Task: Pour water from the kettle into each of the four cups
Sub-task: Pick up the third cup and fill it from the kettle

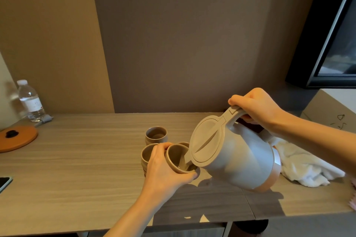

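Grey kettle point(237, 157), gripped at its handle by the right hand point(256, 107), is tilted with its spout inside a tan cup point(178, 158). The left hand point(163, 169) curls around this cup, raised above the wood-grain tabletop point(86, 159). Three cups point(156, 134) stand just behind.
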